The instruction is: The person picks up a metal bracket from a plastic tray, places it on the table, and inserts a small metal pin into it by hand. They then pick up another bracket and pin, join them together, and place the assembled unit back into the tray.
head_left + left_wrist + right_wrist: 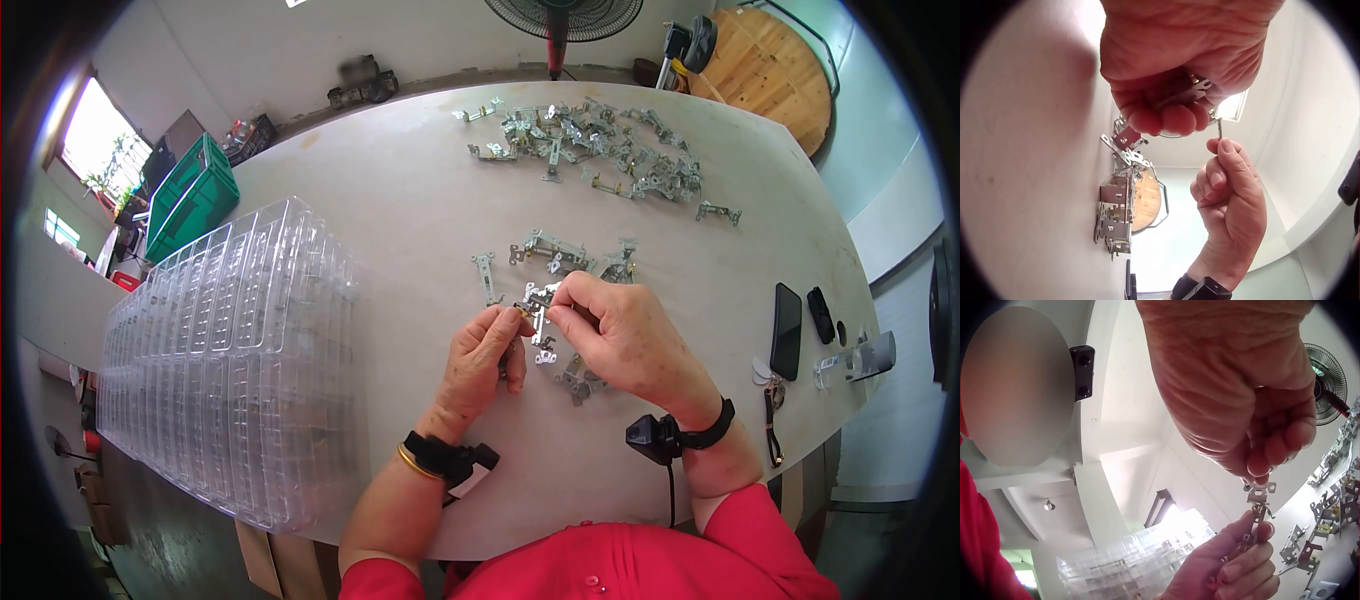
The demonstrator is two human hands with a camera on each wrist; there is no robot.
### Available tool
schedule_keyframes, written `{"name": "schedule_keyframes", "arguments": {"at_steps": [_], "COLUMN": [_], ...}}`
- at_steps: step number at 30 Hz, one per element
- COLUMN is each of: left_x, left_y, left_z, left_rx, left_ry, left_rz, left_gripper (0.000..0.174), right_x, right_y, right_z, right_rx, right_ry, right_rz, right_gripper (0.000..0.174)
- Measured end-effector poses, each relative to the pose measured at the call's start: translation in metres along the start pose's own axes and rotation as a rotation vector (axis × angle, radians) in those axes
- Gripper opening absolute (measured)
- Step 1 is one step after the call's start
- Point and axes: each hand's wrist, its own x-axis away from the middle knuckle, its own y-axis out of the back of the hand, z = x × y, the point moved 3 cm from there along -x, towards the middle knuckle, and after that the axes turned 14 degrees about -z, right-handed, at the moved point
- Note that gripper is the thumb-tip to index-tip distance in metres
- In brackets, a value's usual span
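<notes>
My left hand (482, 358) grips a small stamped metal bracket (1257, 499) between thumb and curled fingers, above the near part of the table. Part of the bracket is hidden in the palm; a shiny end (1200, 91) shows in the left wrist view. Across from it, my right hand (628, 335) pinches a thin metal piece (1220, 128) at the bracket's end, thumb against forefinger. Whether that piece is part of the bracket I cannot tell. Several similar brackets (548, 246) lie on the table just beyond the hands, and more (578, 380) lie beneath the right hand.
A larger heap of brackets (600, 145) spreads over the far side of the table (410, 200). Stacked clear plastic trays (225, 340) fill the left side, with a green crate (190, 200) behind. At right lie a phone (786, 330), a strap (771, 425) and a clear container (865, 358).
</notes>
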Motion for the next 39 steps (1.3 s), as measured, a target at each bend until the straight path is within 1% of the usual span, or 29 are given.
{"name": "schedule_keyframes", "arguments": {"at_steps": [9,11,14,17,19,20,23,25,26,28,30,32,33,34,35,36,37,38,39], "left_x": [0.001,0.003,0.005,0.005,0.006,0.006,0.008,0.01,0.01,0.01,0.009,0.009,0.011,0.013,0.014,0.013,0.009,0.007,0.005], "left_y": [0.0,-0.002,-0.004,-0.005,-0.007,-0.008,-0.009,-0.011,-0.011,-0.011,-0.011,-0.013,-0.015,-0.017,-0.018,-0.016,-0.01,-0.006,-0.004], "left_z": [-0.001,-0.003,-0.005,-0.004,-0.003,-0.003,-0.004,-0.005,-0.005,-0.004,-0.001,0.0,-0.001,-0.003,-0.005,-0.006,-0.008,-0.009,-0.008], "left_rx": [-0.095,-0.18,-0.168,-0.209,-0.219,-0.23,-0.255,-0.274,-0.294,-0.314,-0.334,-0.42,-0.42,-0.342,-0.264,-0.264,-0.189,-0.116,-0.117], "left_ry": [-0.123,-0.165,-0.151,-0.206,-0.215,-0.223,-0.221,-0.236,-0.253,-0.265,-0.276,-0.397,-0.395,-0.292,-0.191,-0.191,-0.145,-0.099,-0.1], "left_rz": [-0.07,-0.055,-0.064,-0.028,-0.022,-0.016,-0.02,-0.025,-0.029,-0.026,-0.023,0.041,0.043,0.025,0.006,0.006,0.002,-0.002,-0.001], "left_gripper": [0.032,0.031,0.03,0.028,0.028,0.027,0.026,0.025,0.024,0.023,0.022,0.022,0.022,0.025,0.027,0.027,0.031,0.035,0.035], "right_x": [0.001,0.0,0.0,0.0,0.0,0.001,0.001,0.002,0.003,0.005,0.005,0.005,0.005,0.004,0.003,0.001,0.0,0.001,0.001], "right_y": [0.001,0.003,0.003,0.0,0.0,0.0,-0.001,0.001,-0.001,-0.003,-0.001,-0.003,-0.005,-0.005,-0.004,0.001,0.005,0.006,0.006], "right_z": [0.004,0.008,0.007,0.002,0.004,0.003,0.003,0.004,0.001,-0.004,0.0,0.0,-0.002,-0.003,-0.001,0.003,0.004,0.003,0.0], "right_rx": [-0.008,-0.02,0.024,-0.043,-0.091,-0.091,-0.057,0.031,0.031,0.094,0.078,0.062,-0.033,-0.128,-0.128,-0.152,-0.176,-0.176,-0.217], "right_ry": [-0.026,-0.048,-0.102,-0.059,-0.128,-0.129,-0.095,-0.142,-0.143,0.042,0.028,0.013,0.014,0.016,0.016,-0.005,-0.027,-0.026,-0.09], "right_rz": [-0.008,-0.009,0.037,0.026,0.104,0.105,0.098,0.117,0.118,-0.018,-0.023,-0.031,-0.078,-0.125,-0.125,-0.183,-0.241,-0.242,-0.197], "right_gripper": [0.011,0.012,0.015,0.016,0.016,0.016,0.015,0.013,0.013,0.012,0.011,0.01,0.009,0.008,0.008,0.008,0.008,0.008,0.009]}}
